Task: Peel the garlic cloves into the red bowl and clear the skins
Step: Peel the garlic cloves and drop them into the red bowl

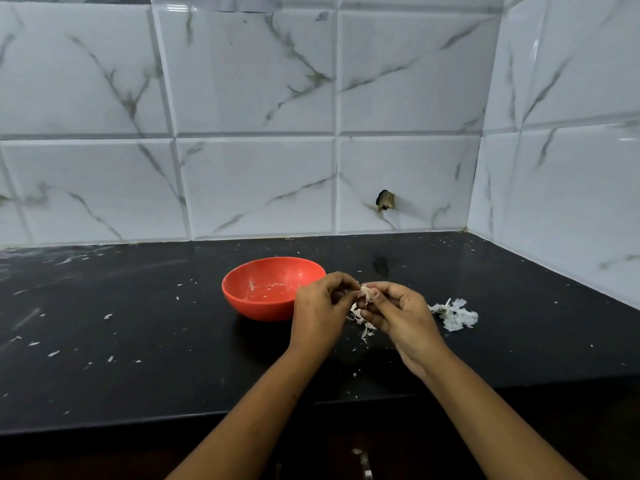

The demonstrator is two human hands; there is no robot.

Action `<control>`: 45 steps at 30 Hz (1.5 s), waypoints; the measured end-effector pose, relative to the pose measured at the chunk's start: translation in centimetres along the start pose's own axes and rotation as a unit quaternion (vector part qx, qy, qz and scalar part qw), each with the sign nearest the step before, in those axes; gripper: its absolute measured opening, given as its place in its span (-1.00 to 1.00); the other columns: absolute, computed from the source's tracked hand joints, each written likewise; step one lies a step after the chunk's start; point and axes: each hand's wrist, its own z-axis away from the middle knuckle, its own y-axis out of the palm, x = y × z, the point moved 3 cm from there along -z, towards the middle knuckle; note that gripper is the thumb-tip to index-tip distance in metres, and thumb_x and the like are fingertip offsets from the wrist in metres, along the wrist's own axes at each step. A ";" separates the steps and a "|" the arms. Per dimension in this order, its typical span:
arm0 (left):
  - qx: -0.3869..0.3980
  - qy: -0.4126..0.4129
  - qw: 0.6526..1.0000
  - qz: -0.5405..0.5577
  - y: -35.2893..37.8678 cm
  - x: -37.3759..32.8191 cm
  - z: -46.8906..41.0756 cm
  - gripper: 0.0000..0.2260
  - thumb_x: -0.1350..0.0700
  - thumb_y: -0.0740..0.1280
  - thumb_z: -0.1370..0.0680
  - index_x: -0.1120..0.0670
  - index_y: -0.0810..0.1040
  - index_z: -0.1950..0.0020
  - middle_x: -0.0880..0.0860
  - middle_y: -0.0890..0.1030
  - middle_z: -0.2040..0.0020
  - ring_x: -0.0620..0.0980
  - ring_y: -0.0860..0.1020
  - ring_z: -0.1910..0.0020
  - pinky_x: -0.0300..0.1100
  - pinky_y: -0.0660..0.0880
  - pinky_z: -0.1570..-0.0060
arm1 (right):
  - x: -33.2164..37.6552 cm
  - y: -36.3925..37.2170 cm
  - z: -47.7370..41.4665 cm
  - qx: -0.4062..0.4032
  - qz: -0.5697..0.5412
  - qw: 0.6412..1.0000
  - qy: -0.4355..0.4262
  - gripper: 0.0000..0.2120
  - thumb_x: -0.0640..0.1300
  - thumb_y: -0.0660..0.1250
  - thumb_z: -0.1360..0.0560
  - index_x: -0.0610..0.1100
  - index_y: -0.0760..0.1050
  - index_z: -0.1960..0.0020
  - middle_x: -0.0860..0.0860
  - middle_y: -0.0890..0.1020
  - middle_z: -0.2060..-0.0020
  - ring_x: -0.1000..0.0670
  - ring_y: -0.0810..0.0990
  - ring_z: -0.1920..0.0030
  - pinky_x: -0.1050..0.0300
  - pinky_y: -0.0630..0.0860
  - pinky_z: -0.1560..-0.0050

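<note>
Both forearms reach in from the lower edge and meet above the black counter (138,375), just right of the red bowl (263,306). The left hand (320,313) has its back to the camera, wrist bent, fingers curled inward with thumb and fingertips pinching one side of a garlic clove (366,292). The right hand (398,315) mirrors it, its curled fingers and thumb clamped on the other side of the same clove, so the clove sits held between the two hands in the air, close to the bowl's right rim.

The clove looks pale, papery and ragged. Thin white skins (365,327) lie on the counter directly beneath the hands (partly hidden by them), and a bigger crumpled heap of skins (455,315) sits to the right, well apart from the bowl.

The bowl is smooth, round and shallow, matte orange-red, with small pale bits stuck to its inside. The counter is dark, glossy stone flecked with tiny white scraps. Behind it rise glossy white marble-veined wall tiles (256,81), one with a dark chipped hole (385,199).
</note>
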 end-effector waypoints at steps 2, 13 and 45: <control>-0.005 0.006 1.000 0.000 0.0 0.0 0.1 -0.90 0.28 0.45 -0.43 0.09 0.65 0.15 -0.07 0.67 0.23 -0.12 0.61 0.26 -0.10 0.56 0.18 | 0.0 -0.1 0.0 0.005 -0.002 1.000 -0.002 -0.87 -0.31 0.26 -0.55 -0.23 0.59 0.06 -0.08 0.68 0.28 0.07 0.65 0.26 0.28 0.61 0.20; 0.052 0.023 0.995 -0.085 -0.7 1.2 0.5 -0.89 0.20 0.42 -0.45 -0.02 0.61 0.11 -0.01 0.66 0.27 -0.02 0.59 0.35 -0.01 0.55 0.26 | 0.0 0.0 0.3 0.027 0.051 0.998 -0.023 -0.88 -0.40 0.30 -0.51 -0.28 0.61 0.08 -0.11 0.71 0.27 0.03 0.69 0.22 0.28 0.61 0.15; 0.086 -0.016 0.993 -0.073 -0.5 1.6 0.5 -0.78 0.14 0.44 -0.47 -0.14 0.50 0.25 -0.13 0.61 0.30 -0.18 0.53 0.37 -0.09 0.52 0.22 | 0.0 -0.2 0.3 0.026 0.117 0.991 -0.055 -0.81 -0.43 0.38 -0.45 -0.17 0.64 0.19 -0.03 0.70 0.32 0.09 0.67 0.27 0.32 0.57 0.20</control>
